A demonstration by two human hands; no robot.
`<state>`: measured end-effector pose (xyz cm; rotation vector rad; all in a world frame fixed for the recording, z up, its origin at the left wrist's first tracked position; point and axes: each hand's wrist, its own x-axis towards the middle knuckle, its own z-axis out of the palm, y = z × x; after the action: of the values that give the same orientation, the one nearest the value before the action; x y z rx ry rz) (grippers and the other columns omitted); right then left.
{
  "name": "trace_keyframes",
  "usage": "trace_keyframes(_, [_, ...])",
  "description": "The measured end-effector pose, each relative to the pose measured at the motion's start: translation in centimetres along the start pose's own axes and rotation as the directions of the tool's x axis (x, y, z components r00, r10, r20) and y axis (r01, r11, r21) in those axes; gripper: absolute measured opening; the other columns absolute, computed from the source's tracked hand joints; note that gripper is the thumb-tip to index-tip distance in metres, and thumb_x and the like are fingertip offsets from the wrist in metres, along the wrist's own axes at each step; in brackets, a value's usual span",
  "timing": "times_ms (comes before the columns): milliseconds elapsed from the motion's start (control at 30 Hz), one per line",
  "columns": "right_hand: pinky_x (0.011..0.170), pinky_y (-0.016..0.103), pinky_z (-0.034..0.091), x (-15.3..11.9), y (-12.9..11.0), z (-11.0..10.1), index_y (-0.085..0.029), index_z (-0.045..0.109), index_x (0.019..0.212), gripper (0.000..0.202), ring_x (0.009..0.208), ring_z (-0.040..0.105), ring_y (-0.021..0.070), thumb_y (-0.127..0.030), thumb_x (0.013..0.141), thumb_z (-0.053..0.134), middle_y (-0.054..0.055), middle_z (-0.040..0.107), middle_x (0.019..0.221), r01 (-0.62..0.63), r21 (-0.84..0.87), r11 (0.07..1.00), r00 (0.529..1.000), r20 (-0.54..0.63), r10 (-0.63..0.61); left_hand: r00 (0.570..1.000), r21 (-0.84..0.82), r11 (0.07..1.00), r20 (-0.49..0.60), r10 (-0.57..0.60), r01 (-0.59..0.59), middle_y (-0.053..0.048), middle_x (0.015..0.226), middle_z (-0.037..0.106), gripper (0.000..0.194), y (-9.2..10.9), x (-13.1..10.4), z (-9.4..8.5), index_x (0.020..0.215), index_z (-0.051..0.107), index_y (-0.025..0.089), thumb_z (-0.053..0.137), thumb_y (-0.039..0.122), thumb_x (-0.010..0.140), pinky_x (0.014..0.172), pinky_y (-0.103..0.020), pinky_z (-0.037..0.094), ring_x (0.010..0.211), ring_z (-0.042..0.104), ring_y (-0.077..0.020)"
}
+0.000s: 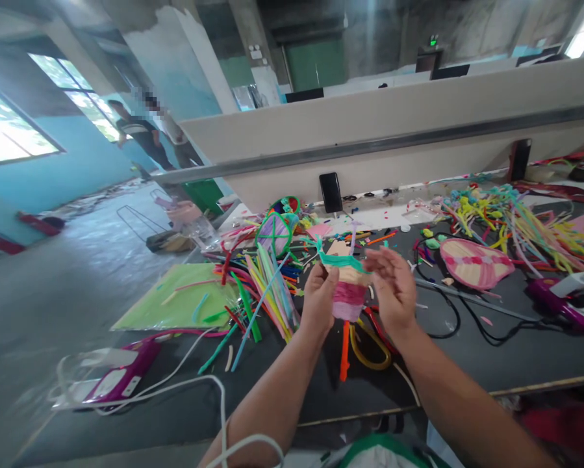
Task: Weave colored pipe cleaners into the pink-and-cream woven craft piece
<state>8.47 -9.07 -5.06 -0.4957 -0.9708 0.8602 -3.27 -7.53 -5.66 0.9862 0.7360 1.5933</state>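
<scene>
In the middle of the view, my left hand [319, 292] is closed on the left edge of a small craft piece [349, 292] with cream, dark pink and light pink bands. Teal strands [341, 260] cross its upper part, with a loose end sticking up at the left. My right hand [393, 284] is at the piece's right side, palm turned inward and fingers apart, close to the right end of the teal strands. An orange strip [345, 351] lies below the piece, beside a pair of yellow-handled scissors [371, 348].
Coloured pipe cleaners [277, 292] and a green sheet [175, 296] lie left. A pink-and-cream oval [475, 263] and a strand pile [496, 214] are right. A phone [331, 192] leans on the partition [393, 107]. White cables [222, 396] cross the near left. Two people stand far left.
</scene>
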Motion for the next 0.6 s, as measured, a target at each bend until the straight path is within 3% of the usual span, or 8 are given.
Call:
trace_keyframes(67, [0.098, 0.039, 0.042, 1.0, -0.3, -0.9, -0.029, 0.059, 0.112, 0.037, 0.102, 0.059, 0.0182, -0.019, 0.077, 0.065, 0.004, 0.062, 0.113, 0.139, -0.096, 0.986, 0.975, -0.161, -0.153, 0.997, -0.053, 0.996, 0.045, -0.067, 0.07, -0.005, 0.105, 0.068, 0.028, 0.2, 0.5, -0.5, 0.101, 0.061, 0.02, 0.068, 0.031, 0.076, 0.089, -0.033, 0.046, 0.1, 0.063, -0.0204])
trace_keyframes(133, [0.098, 0.036, 0.042, 2.3, -0.2, -2.0, -0.03, 0.057, 0.113, 0.041, 0.104, 0.057, 0.0164, -0.017, 0.075, 0.064, 0.002, 0.061, 0.114, 0.165, -0.115, 0.98, 0.944, -0.269, -0.191, 0.992, -0.061, 0.992, 0.066, -0.11, 0.114, -0.006, 0.103, 0.069, 0.029, 0.3, 0.8, -0.9, 0.1, 0.061, 0.02, 0.069, 0.032, 0.075, 0.088, -0.034, 0.047, 0.098, 0.064, -0.0213])
trace_keyframes(233, [0.089, 0.031, 0.047, 4.4, 0.6, -3.9, -0.028, 0.056, 0.109, 0.038, 0.095, 0.06, 0.0128, -0.015, 0.074, 0.062, 0.0, 0.064, 0.104, 0.064, 0.015, 0.998, 0.921, -0.385, -0.053, 0.987, -0.042, 0.989, 0.085, -0.139, 0.143, -0.006, 0.103, 0.069, 0.033, 0.1, 1.0, -1.4, 0.102, 0.062, 0.02, 0.071, 0.033, 0.073, 0.089, -0.034, 0.048, 0.098, 0.065, -0.022])
trace_keyframes(300, [0.077, 0.027, 0.051, 5.4, 1.6, -5.1, -0.026, 0.056, 0.103, 0.031, 0.081, 0.063, 0.0109, -0.016, 0.073, 0.062, -0.001, 0.067, 0.093, -0.101, 0.185, 0.977, 0.902, -0.397, 0.169, 0.981, -0.042, 0.986, 0.115, -0.155, 0.16, -0.007, 0.102, 0.07, 0.035, -0.2, 1.1, -1.6, 0.103, 0.062, 0.02, 0.072, 0.033, 0.072, 0.089, -0.035, 0.048, 0.099, 0.065, -0.0224])
trace_keyframes(367, [0.067, 0.025, 0.053, 5.9, 2.7, -5.8, -0.022, 0.057, 0.094, 0.025, 0.068, 0.064, 0.011, -0.016, 0.07, 0.064, 0.0, 0.069, 0.081, -0.291, 0.337, 0.895, 0.855, -0.329, 0.402, 0.975, -0.055, 0.982, 0.144, -0.171, 0.18, -0.007, 0.102, 0.07, 0.035, -0.7, 1.1, -1.8, 0.104, 0.062, 0.02, 0.072, 0.032, 0.072, 0.09, -0.036, 0.048, 0.098, 0.065, -0.0225])
trace_keyframes(433, [0.059, 0.025, 0.053, 5.9, 3.7, -5.9, -0.02, 0.059, 0.09, 0.024, 0.061, 0.063, 0.0118, -0.014, 0.068, 0.067, 0.0, 0.07, 0.076, -0.459, 0.392, 0.798, 0.81, -0.185, 0.557, 0.967, -0.056, 0.977, 0.166, -0.193, 0.205, -0.007, 0.103, 0.07, 0.036, -1.2, 0.9, -1.7, 0.104, 0.062, 0.02, 0.072, 0.033, 0.072, 0.091, -0.036, 0.048, 0.098, 0.065, -0.0227])
trace_keyframes(533, [0.053, 0.025, 0.052, 4.9, 4.5, -5.0, -0.019, 0.064, 0.089, 0.025, 0.057, 0.063, 0.0127, -0.014, 0.066, 0.071, 0.002, 0.071, 0.075, -0.649, 0.341, 0.68, 0.744, 0.098, 0.661, 0.952, -0.02, 0.97, 0.2, -0.233, 0.242, -0.007, 0.102, 0.07, 0.037, -1.9, 0.4, -1.4, 0.103, 0.063, 0.02, 0.073, 0.036, 0.07, 0.091, -0.037, 0.048, 0.101, 0.064, -0.0239])
trace_keyframes(600, [0.057, 0.026, 0.052, 4.2, 4.8, -4.3, -0.017, 0.065, 0.088, 0.026, 0.061, 0.065, 0.0147, -0.014, 0.063, 0.073, 0.002, 0.072, 0.074, -0.705, 0.297, 0.644, 0.708, 0.225, 0.67, 0.939, 0.006, 0.966, 0.235, -0.252, 0.258, -0.008, 0.102, 0.07, 0.04, -2.2, 0.1, -1.1, 0.104, 0.063, 0.019, 0.074, 0.037, 0.07, 0.091, -0.037, 0.048, 0.103, 0.063, -0.0246])
